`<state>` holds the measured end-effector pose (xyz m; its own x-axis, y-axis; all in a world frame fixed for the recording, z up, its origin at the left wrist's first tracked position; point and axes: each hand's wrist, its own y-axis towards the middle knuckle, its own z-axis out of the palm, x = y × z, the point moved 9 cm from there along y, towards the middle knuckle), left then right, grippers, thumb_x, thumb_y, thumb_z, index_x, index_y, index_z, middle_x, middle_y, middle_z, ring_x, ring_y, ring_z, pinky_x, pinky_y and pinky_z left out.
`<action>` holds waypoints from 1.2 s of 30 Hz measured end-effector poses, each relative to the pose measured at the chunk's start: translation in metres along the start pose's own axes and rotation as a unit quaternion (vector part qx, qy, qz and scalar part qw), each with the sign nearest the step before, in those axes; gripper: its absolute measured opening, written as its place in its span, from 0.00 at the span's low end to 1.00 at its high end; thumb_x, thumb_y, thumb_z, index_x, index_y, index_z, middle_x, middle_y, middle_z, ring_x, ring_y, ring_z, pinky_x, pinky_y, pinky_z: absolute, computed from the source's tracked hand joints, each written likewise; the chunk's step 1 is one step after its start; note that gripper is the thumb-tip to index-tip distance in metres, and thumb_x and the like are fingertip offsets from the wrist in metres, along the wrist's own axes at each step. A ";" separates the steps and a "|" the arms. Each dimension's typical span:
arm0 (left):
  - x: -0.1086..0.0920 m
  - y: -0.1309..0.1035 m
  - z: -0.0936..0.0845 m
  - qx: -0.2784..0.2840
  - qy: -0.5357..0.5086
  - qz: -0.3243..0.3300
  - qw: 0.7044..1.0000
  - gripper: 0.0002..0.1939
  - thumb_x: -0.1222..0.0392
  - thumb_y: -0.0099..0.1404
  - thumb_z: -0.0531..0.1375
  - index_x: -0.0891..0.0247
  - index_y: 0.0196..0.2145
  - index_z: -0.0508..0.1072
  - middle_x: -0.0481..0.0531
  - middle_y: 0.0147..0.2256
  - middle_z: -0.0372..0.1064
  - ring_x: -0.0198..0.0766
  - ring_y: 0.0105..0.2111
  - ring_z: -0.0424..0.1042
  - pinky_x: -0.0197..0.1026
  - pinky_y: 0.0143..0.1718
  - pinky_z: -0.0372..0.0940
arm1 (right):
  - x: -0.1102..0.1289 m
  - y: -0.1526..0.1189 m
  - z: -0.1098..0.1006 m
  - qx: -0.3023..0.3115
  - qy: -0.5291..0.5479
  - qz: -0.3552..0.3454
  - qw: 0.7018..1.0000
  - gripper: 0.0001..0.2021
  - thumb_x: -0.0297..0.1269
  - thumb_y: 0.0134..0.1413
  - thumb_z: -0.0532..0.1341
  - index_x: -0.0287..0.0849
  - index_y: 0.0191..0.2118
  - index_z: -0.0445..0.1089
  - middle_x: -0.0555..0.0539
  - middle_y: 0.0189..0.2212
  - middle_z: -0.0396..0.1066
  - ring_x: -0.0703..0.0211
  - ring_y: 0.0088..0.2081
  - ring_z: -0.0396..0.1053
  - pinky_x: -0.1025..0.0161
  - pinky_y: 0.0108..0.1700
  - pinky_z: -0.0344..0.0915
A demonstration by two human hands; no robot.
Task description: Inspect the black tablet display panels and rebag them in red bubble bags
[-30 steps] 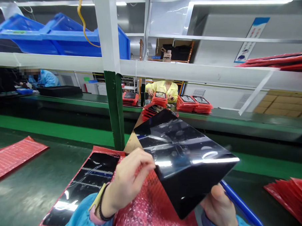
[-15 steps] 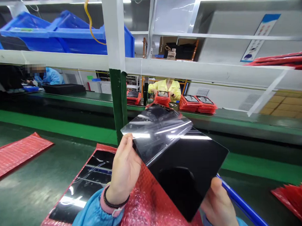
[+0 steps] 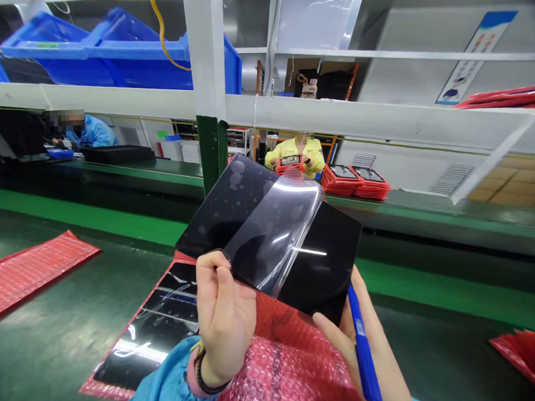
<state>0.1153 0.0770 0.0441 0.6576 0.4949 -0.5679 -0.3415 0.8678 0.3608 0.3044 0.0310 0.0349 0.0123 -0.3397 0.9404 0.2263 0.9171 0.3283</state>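
Note:
A glossy black screen panel [image 3: 327,263] is held up and tilted in front of me. Across its middle, a clear film [image 3: 273,236] is lifted and curled; the far left part of the panel shows pale bubble-like spots. My left hand [image 3: 228,320] has thumb and forefinger pinched at the lower edge of the film. With my right hand [image 3: 383,361] I grip the panel's near right corner, and a blue pen [image 3: 365,356] sits in that same hand. Red bubble wrap [image 3: 284,371] lies below both hands.
Another black panel [image 3: 153,329] lies on red bubble wrap to the left, near a red bubble-wrap sheet [image 3: 35,270]. More red wrap [image 3: 526,354] is at right. A post [image 3: 210,150] and shelf beam stand ahead, with blue bins [image 3: 146,64] above. A co-worker in yellow [image 3: 298,155] handles red-wrapped pieces opposite.
The panel has turned and moved left, and the film's fold now crosses its middle. My left hand's fingers have curled into a pinch. My right hand has moved left, its pen now more upright.

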 end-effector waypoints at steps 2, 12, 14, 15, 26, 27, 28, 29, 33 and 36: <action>-0.002 0.005 0.002 0.005 -0.006 0.002 1.000 0.02 0.58 0.68 0.55 0.53 0.37 0.67 0.46 0.35 0.66 0.35 0.39 0.69 0.38 0.41 0.67 | 0.003 -0.002 0.003 0.012 0.035 -0.004 0.999 0.39 0.34 0.57 0.61 0.57 0.68 0.39 0.52 0.68 0.44 0.53 0.67 0.44 0.52 0.66 0.48; -0.005 0.035 -0.010 -0.041 0.012 0.002 0.999 0.03 0.61 0.66 0.57 0.59 0.34 0.70 0.44 0.34 0.72 0.28 0.35 0.72 0.28 0.42 0.64 | -0.008 -0.014 0.009 0.084 0.127 -0.003 0.988 0.41 0.40 0.53 0.65 0.63 0.66 0.42 0.50 0.66 0.52 0.47 0.63 0.55 0.50 0.57 0.64; -0.003 0.038 -0.010 -0.040 0.007 -0.005 0.999 0.04 0.62 0.66 0.58 0.61 0.33 0.71 0.44 0.32 0.72 0.26 0.33 0.72 0.26 0.42 0.63 | -0.013 -0.014 0.008 0.099 0.137 0.005 0.986 0.39 0.38 0.52 0.66 0.63 0.65 0.47 0.50 0.63 0.59 0.48 0.64 0.54 0.52 0.58 0.62; -0.002 0.039 -0.009 -0.036 0.004 -0.010 0.999 0.03 0.62 0.66 0.58 0.61 0.33 0.71 0.43 0.32 0.72 0.26 0.33 0.71 0.25 0.41 0.63 | -0.015 -0.014 0.008 0.102 0.143 0.015 0.984 0.37 0.38 0.52 0.66 0.63 0.64 0.50 0.50 0.61 0.63 0.49 0.63 0.57 0.53 0.58 0.62; -0.009 0.061 -0.029 -0.076 0.042 0.025 0.996 0.03 0.64 0.57 0.60 0.63 0.28 0.74 0.45 0.31 0.68 0.32 0.35 0.67 0.31 0.40 0.62 | -0.017 -0.021 -0.046 -0.109 0.018 0.088 0.990 0.19 0.46 0.38 0.72 0.49 0.39 0.76 0.49 0.29 0.75 0.53 0.33 0.71 0.58 0.39 0.70; -0.010 0.063 -0.032 -0.082 0.048 0.026 0.995 0.03 0.64 0.55 0.60 0.63 0.27 0.74 0.45 0.30 0.68 0.32 0.35 0.66 0.32 0.40 0.62 | -0.013 -0.020 -0.045 -0.095 0.023 0.081 0.992 0.18 0.48 0.38 0.72 0.48 0.37 0.76 0.50 0.26 0.73 0.55 0.30 0.70 0.59 0.37 0.69; -0.012 0.066 -0.034 -0.085 0.054 0.031 0.994 0.03 0.64 0.54 0.60 0.63 0.26 0.74 0.45 0.31 0.67 0.33 0.35 0.66 0.32 0.40 0.62 | -0.009 -0.017 -0.041 -0.071 0.025 0.072 0.995 0.16 0.49 0.39 0.71 0.48 0.35 0.76 0.51 0.23 0.71 0.57 0.27 0.68 0.60 0.34 0.68; -0.014 0.068 -0.036 -0.087 0.060 0.041 0.994 0.03 0.64 0.53 0.60 0.62 0.25 0.74 0.45 0.31 0.67 0.33 0.36 0.66 0.33 0.41 0.62 | -0.004 -0.015 -0.036 -0.043 0.024 0.062 0.997 0.15 0.51 0.41 0.70 0.47 0.33 0.77 0.51 0.21 0.69 0.58 0.25 0.66 0.62 0.32 0.67; -0.017 0.074 -0.042 -0.096 0.067 0.045 0.992 0.01 0.64 0.50 0.60 0.61 0.23 0.73 0.45 0.31 0.67 0.33 0.36 0.66 0.32 0.41 0.62 | 0.006 -0.011 -0.030 0.001 0.009 0.038 0.999 0.15 0.54 0.44 0.67 0.47 0.27 0.76 0.53 0.17 0.64 0.62 0.22 0.60 0.64 0.29 0.63; -0.015 0.076 -0.042 -0.082 0.100 0.033 0.991 0.03 0.61 0.52 0.60 0.61 0.25 0.72 0.45 0.30 0.66 0.33 0.34 0.66 0.32 0.39 0.63 | 0.000 -0.014 -0.041 -0.046 0.026 0.042 0.998 0.15 0.55 0.42 0.68 0.49 0.30 0.77 0.51 0.24 0.70 0.58 0.29 0.65 0.62 0.36 0.65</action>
<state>0.0515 0.1371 0.0494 0.4901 0.5348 -0.6883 -0.4949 0.8208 0.2853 0.3415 0.0099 0.0266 0.0854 -0.2745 0.9578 0.3099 0.9210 0.2363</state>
